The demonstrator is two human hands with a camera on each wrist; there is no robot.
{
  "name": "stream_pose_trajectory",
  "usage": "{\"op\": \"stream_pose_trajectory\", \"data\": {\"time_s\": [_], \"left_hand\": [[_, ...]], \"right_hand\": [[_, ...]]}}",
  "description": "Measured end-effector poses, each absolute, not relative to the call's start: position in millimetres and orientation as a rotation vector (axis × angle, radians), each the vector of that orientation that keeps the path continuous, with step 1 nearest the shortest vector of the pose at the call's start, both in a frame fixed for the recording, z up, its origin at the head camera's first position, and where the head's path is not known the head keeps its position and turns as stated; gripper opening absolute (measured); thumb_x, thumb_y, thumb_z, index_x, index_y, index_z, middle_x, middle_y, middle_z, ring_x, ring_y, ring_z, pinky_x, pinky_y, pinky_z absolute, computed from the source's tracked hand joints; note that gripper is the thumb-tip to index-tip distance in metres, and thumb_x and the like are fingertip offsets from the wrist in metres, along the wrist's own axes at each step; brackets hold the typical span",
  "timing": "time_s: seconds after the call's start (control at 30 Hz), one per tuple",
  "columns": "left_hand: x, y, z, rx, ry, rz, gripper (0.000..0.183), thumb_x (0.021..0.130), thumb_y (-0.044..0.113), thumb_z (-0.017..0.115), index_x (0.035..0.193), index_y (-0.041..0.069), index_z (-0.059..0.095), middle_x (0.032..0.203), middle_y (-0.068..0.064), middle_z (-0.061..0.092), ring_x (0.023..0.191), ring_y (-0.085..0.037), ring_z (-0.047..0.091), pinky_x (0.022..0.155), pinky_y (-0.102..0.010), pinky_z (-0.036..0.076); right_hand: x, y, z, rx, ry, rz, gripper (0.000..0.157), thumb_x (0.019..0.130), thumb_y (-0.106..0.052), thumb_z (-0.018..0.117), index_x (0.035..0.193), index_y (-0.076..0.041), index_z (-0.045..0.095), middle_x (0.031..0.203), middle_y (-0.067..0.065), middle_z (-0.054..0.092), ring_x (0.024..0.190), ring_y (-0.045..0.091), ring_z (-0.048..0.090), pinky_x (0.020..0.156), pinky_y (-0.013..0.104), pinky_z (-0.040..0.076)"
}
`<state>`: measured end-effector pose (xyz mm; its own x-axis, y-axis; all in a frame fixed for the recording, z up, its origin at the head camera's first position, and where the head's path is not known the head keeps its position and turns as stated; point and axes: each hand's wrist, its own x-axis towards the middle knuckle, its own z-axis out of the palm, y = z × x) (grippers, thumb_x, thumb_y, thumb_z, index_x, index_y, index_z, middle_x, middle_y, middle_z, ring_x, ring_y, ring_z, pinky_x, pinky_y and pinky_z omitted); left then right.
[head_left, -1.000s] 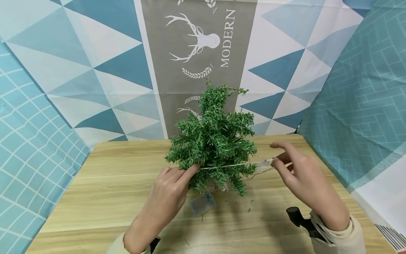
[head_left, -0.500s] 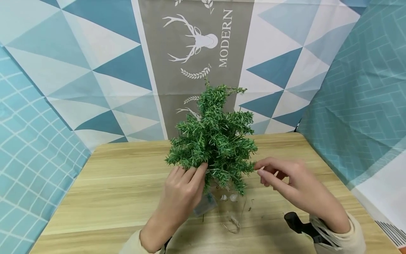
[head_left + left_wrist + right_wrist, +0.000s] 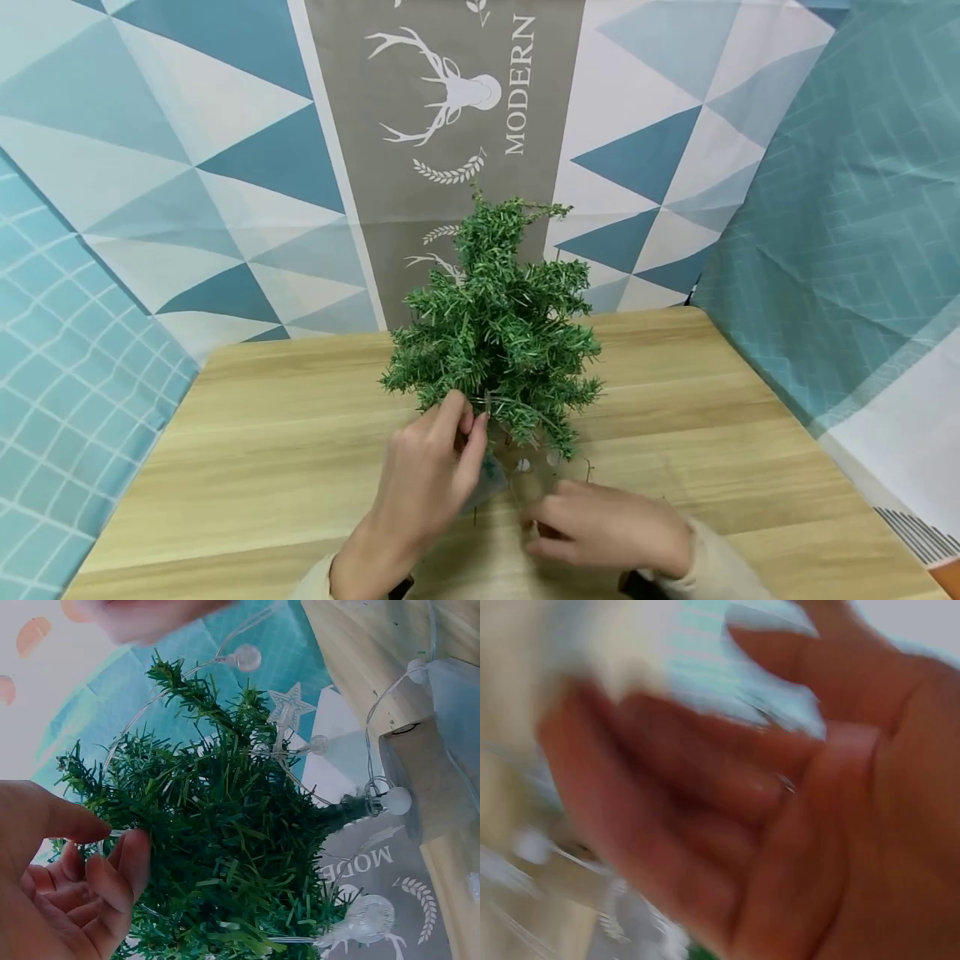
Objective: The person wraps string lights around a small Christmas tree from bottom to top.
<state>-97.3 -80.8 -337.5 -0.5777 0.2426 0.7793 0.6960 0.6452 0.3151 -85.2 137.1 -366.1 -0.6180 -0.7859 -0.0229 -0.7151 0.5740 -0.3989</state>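
A small artificial Christmas tree stands upright on the wooden table. Clear string lights run over its branches; the left wrist view shows a star bulb and round bulbs. At the tree's lower front, my left hand pinches the light string between thumb and index finger. My right hand, blurred, is low in front of the tree, near the table top. Its fingers are loosely bent, and the right wrist view shows its thumb apart from them with nothing gripped.
A clear plastic box lies before the tree, partly behind my left hand. The tree's brown base shows in the left wrist view. Patterned cloths hang behind the wooden table and at its sides.
My right hand has left the tree's right side and moved down and left to the table in front. My left hand has stayed at the lower branches, its thumb now showing against the index finger.
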Motion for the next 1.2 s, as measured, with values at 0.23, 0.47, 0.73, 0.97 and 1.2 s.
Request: {"op": "stream_pose_trajectory", "data": {"time_s": [0.23, 0.47, 0.73, 0.97, 1.2], "left_hand": [[-96.7, -83.3, -339.9, -0.719, -2.153, -0.831, 0.022, 0.088, 0.006, 0.070, 0.077, 0.015, 0.053, 0.061, 0.010, 0.046, 0.051, 0.004, 0.037, 0.042, -0.007, 0.028], [-95.1, -85.8, -343.3, -0.692, -2.189, -0.814, 0.021, 0.089, 0.008, 0.069, 0.078, 0.016, 0.052, 0.062, 0.010, 0.046, 0.051, 0.003, 0.040, 0.043, -0.009, 0.030], [-92.6, -90.0, -340.4, -0.739, -2.231, -0.819, 0.017, 0.090, 0.008, 0.069, 0.082, 0.016, 0.056, 0.065, 0.011, 0.049, 0.052, 0.004, 0.038, 0.043, -0.008, 0.030], [-79.0, -96.3, -353.2, -0.801, -2.041, -0.665, 0.017, 0.097, 0.015, 0.057, 0.082, 0.010, 0.064, 0.074, 0.002, 0.060, 0.061, -0.008, 0.053, 0.053, -0.012, 0.046], [-66.1, -84.1, -371.4, -1.098, -2.028, -0.538, 0.031, 0.104, 0.030, 0.047, 0.102, 0.009, 0.069, 0.097, 0.000, 0.070, 0.089, -0.013, 0.065, 0.080, -0.026, 0.055]], "right_hand": [[-105.4, 105.1, -432.1, -1.253, 3.283, 0.008, 0.019, 0.086, -0.016, 0.073, 0.073, -0.013, 0.060, 0.065, -0.002, 0.055, 0.055, 0.013, 0.052, 0.044, 0.025, 0.042], [-116.4, 95.6, -444.2, -1.365, 3.445, 0.347, 0.008, 0.082, -0.015, 0.069, 0.088, -0.010, 0.067, 0.064, -0.003, 0.052, 0.050, 0.010, 0.045, 0.042, 0.022, 0.036], [-103.8, 95.7, -417.3, -1.534, 3.055, -0.406, 0.019, 0.088, -0.020, 0.069, 0.077, -0.019, 0.053, 0.061, -0.013, 0.044, 0.049, 0.000, 0.037, 0.044, 0.015, 0.031], [-79.9, 131.2, -344.6, -1.678, 2.899, -0.899, 0.026, 0.075, -0.005, 0.066, 0.072, -0.024, 0.049, 0.062, -0.018, 0.040, 0.055, -0.013, 0.026, 0.046, 0.003, 0.025], [-69.8, 172.0, -300.2, -1.832, 2.756, -1.390, 0.037, 0.067, 0.013, 0.061, 0.081, -0.020, 0.057, 0.067, -0.013, 0.048, 0.060, -0.007, 0.041, 0.052, 0.006, 0.035]]}}
